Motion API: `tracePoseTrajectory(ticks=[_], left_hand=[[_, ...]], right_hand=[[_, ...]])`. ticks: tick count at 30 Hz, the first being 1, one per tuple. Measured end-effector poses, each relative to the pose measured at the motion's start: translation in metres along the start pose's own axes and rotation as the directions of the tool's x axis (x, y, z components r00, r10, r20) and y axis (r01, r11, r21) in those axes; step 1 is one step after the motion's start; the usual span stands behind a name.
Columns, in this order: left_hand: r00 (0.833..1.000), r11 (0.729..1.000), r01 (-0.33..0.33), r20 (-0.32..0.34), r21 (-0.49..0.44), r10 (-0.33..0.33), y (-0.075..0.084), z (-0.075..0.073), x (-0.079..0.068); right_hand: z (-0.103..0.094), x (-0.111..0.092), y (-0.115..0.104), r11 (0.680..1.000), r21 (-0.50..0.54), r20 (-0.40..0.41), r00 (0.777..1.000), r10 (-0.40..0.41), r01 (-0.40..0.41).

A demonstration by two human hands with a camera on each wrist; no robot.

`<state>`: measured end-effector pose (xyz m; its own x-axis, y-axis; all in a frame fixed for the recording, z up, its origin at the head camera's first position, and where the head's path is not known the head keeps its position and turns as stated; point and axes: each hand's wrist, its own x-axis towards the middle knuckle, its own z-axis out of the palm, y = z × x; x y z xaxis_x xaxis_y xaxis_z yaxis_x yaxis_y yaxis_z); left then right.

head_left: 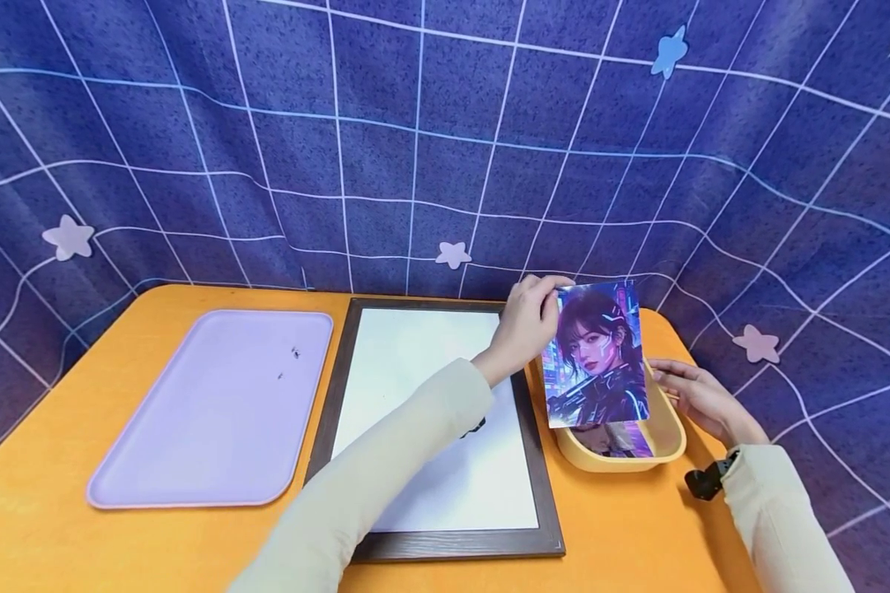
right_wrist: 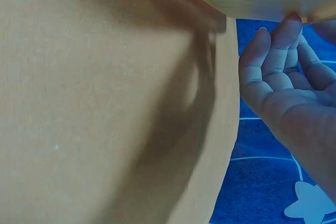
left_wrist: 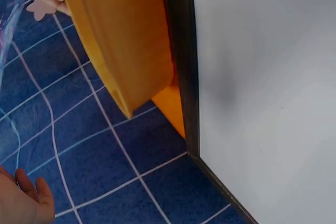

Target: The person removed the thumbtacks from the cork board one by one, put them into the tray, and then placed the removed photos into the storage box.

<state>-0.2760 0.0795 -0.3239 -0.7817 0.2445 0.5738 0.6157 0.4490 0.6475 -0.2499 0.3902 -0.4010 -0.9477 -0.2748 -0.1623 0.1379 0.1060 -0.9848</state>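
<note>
My left hand [head_left: 522, 329] pinches the top left corner of a glossy picture print [head_left: 599, 354], which hangs upright above a yellow plastic bin [head_left: 671, 445]. A dark-haired figure in purple and blue city light is printed on it. Inside the bin lies another print [head_left: 619, 441], partly hidden behind the raised one. At the bin's right side, my right hand [head_left: 700, 399] grips the rim. The right wrist view shows the fingers [right_wrist: 257, 59] of that hand bent up against the bin's edge. In the left wrist view the left hand [left_wrist: 23, 198] shows only in part.
Left of the bin lies a white board with a dark frame [head_left: 452, 543], crossed by my left sleeve [head_left: 386, 461]. A lilac tray [head_left: 208, 412] with small dark specks lies farther left on the orange table [head_left: 37, 511]. Behind hangs a blue gridded curtain [head_left: 386, 165] with stars.
</note>
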Motion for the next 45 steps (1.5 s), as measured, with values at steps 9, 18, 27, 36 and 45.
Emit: tracePoseTrajectory(ticks=[9,18,27,36,45], left_hand=[[1.0,0.997,-0.017,0.019,0.07,0.016,0.001,0.018,-0.006],[1.0,0.994,0.021,-0.009,0.106,-0.02,-0.005,0.027,-0.005],[0.995,0.985,0.096,-0.052,0.144,-0.09,-0.006,0.036,-0.005],[0.975,0.956,0.219,-0.089,0.195,-0.205,-0.009,0.043,-0.008],[0.946,0.93,0.324,-0.075,0.172,-0.316,-0.018,0.044,-0.012]], right_hand=[[-0.001,0.001,0.001,1.0,0.018,0.012,1.0,-0.005,0.005],[0.0,0.001,0.001,0.999,0.031,0.014,1.0,-0.013,0.012],[0.0,0.001,0.001,1.0,0.012,0.004,1.0,-0.009,0.009],[0.002,0.0,0.002,1.0,0.01,0.006,1.0,-0.017,0.016],[0.002,0.0,0.001,0.997,0.069,0.03,0.999,-0.044,0.042]])
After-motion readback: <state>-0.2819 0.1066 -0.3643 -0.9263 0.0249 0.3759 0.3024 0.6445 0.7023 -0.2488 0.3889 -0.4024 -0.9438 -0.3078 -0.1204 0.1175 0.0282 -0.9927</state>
